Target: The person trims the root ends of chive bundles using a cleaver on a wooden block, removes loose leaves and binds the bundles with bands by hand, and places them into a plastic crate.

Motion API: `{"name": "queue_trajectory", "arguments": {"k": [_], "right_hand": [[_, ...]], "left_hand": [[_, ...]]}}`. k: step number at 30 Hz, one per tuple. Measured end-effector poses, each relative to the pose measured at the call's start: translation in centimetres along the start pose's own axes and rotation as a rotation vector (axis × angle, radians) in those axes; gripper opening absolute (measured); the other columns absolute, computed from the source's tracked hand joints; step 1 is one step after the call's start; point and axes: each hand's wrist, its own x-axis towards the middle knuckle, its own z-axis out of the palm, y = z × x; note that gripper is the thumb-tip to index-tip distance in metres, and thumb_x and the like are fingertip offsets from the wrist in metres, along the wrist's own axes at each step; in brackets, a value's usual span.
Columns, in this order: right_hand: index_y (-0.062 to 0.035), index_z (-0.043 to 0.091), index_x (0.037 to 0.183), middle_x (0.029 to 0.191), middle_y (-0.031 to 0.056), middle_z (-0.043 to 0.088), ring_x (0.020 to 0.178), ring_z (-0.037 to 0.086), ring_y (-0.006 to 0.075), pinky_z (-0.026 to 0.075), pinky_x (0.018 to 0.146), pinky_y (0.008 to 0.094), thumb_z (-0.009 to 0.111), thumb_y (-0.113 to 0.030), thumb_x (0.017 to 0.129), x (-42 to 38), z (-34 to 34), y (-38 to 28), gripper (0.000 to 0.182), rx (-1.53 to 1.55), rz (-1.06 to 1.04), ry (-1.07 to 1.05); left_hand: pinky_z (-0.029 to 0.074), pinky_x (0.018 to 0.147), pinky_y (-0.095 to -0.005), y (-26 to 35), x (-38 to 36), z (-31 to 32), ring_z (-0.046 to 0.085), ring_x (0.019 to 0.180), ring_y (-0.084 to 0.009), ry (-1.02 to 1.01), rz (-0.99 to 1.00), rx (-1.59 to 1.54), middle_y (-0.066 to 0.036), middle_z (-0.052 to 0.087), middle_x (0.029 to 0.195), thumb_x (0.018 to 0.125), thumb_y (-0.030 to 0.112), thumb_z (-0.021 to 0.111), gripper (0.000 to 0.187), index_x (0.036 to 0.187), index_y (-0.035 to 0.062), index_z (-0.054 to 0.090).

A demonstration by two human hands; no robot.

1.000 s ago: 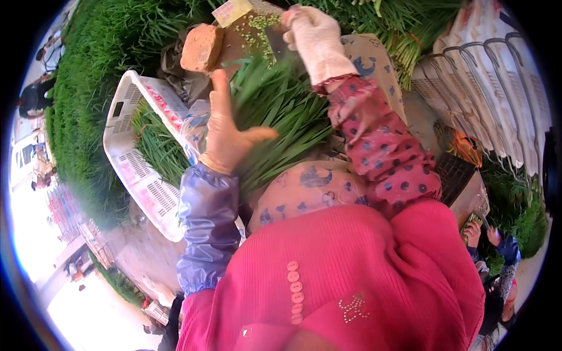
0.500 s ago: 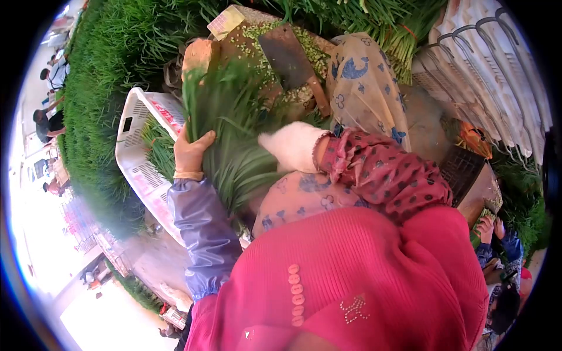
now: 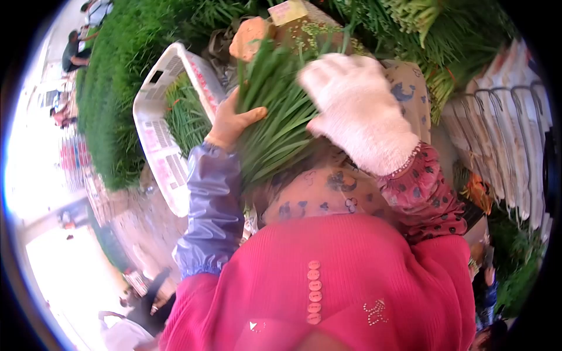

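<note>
My left hand [image 3: 232, 123], in a tan glove with a purple sleeve cover, grips the left side of a thick bundle of long green chives [image 3: 275, 117] that lies across my lap. In a white knit glove, my right hand [image 3: 357, 108] rests flat on the right side of the same bundle, fingers spread. A brick [image 3: 249, 38] and a chopping block [image 3: 310, 29] strewn with green cuttings lie just beyond the bundle's far end.
A white plastic crate [image 3: 158, 126] holding more chives stands to the left. Heaps of greens fill the back and left. Stacked white crates [image 3: 503, 128] stand on the right. Other people are at the far left and lower right edges.
My right hand rose from the lower part of the bundle and now lies flat on top of it. The cleaver seen on the block is hidden. My left hand kept its hold.
</note>
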Motion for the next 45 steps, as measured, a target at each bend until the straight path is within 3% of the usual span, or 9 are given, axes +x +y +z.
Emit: {"name": "queue_trajectory", "arguments": {"k": [7,12,15,20,24,29,35,39,45], "right_hand": [[-0.0137,0.039,0.148,0.156,0.0167,0.034,0.132,0.046,0.0408,0.051,0.101,0.0437,0.088,-0.008,0.056,2.5,12.8,-2.3,0.105,0.410,-0.343,-0.069],[-0.0112,0.044,0.141,0.133,0.0173,0.059,0.109,0.065,0.0357,0.054,0.090,0.0415,0.083,-0.012,0.070,2.4,14.2,-1.8,0.081,0.680,-0.184,-0.199],[-0.0078,0.048,0.138,0.122,0.0180,0.066,0.110,0.066,0.0360,0.054,0.090,0.0381,0.082,-0.010,0.071,2.8,15.1,-1.6,0.075,0.879,-0.030,-0.308],[-0.0066,0.059,0.134,0.111,0.0209,0.071,0.102,0.071,0.0280,0.053,0.090,0.0319,0.080,-0.007,0.069,3.3,15.8,-0.7,0.068,0.958,0.070,-0.231],[0.0054,0.054,0.139,0.114,0.0127,0.072,0.100,0.064,0.0102,0.051,0.089,0.0247,0.076,0.002,0.071,2.7,13.7,-2.0,0.071,1.209,0.238,-0.206],[-0.0013,0.039,0.151,0.129,0.0239,0.064,0.117,0.065,0.0303,0.049,0.099,0.0336,0.082,-0.011,0.073,1.2,8.7,-5.1,0.090,0.733,-0.037,-0.120],[-0.0074,0.057,0.123,0.104,0.0191,0.069,0.099,0.068,0.0382,0.054,0.084,0.0481,0.069,-0.036,0.087,0.5,-0.4,-3.9,0.048,0.168,-0.246,-0.650],[-0.0081,0.061,0.097,0.087,0.0139,0.068,0.081,0.068,0.0347,0.053,0.068,0.0432,0.073,-0.024,0.086,0.6,-1.0,-4.5,0.023,0.375,-0.285,0.095],[-0.0060,0.062,0.096,0.085,0.0166,0.068,0.082,0.067,0.0373,0.054,0.072,0.0435,0.076,-0.030,0.085,4.3,2.0,-7.9,0.029,0.552,-0.126,0.084]], "left_hand": [[0.054,0.096,-0.0378,3.0,-7.7,-8.7,0.060,0.122,-0.0247,0.533,0.215,-0.176,-0.017,0.062,0.133,0.095,0.009,0.068,0.060,0.150,0.0078,0.044],[0.059,0.087,-0.0358,-3.1,-21.5,-16.5,0.069,0.104,-0.0208,0.818,-0.355,-0.073,-0.010,0.068,0.122,0.100,0.012,0.061,0.055,0.151,0.0057,0.040],[0.058,0.085,-0.0321,-15.3,-29.2,-15.5,0.067,0.099,-0.0206,0.447,-0.291,-0.222,-0.009,0.068,0.118,0.090,0.005,0.071,0.067,0.150,0.0067,0.040],[0.048,0.101,-0.0328,-8.0,-20.7,-3.1,0.061,0.114,-0.0205,0.027,0.263,0.517,-0.010,0.066,0.127,0.090,0.011,0.074,0.049,0.137,0.0080,0.059],[0.040,0.110,-0.0389,-3.8,-14.9,0.6,0.049,0.131,-0.0184,0.228,0.299,-0.063,-0.009,0.057,0.139,0.082,0.035,0.084,0.076,0.144,0.0056,0.051],[0.040,0.113,-0.0420,-0.9,-8.2,2.6,0.050,0.135,-0.0261,0.326,0.486,-0.625,-0.013,0.052,0.146,0.081,0.066,0.073,0.105,0.154,0.0020,0.032],[0.058,0.092,-0.0405,-0.3,-7.5,0.3,0.069,0.104,-0.0258,0.381,0.233,-1.291,-0.011,0.070,0.118,0.093,0.040,0.071,0.052,0.129,0.0041,0.059],[0.058,0.092,-0.0402,-0.6,-6.7,0.7,0.070,0.104,-0.0239,0.371,0.259,-1.270,-0.010,0.071,0.116,0.094,0.038,0.070,0.050,0.128,0.0031,0.061],[0.060,0.087,-0.0383,2.8,-6.1,3.0,0.070,0.100,-0.0244,0.290,0.269,-1.130,-0.012,0.068,0.118,0.091,0.036,0.072,0.055,0.131,0.0007,0.057]]}}
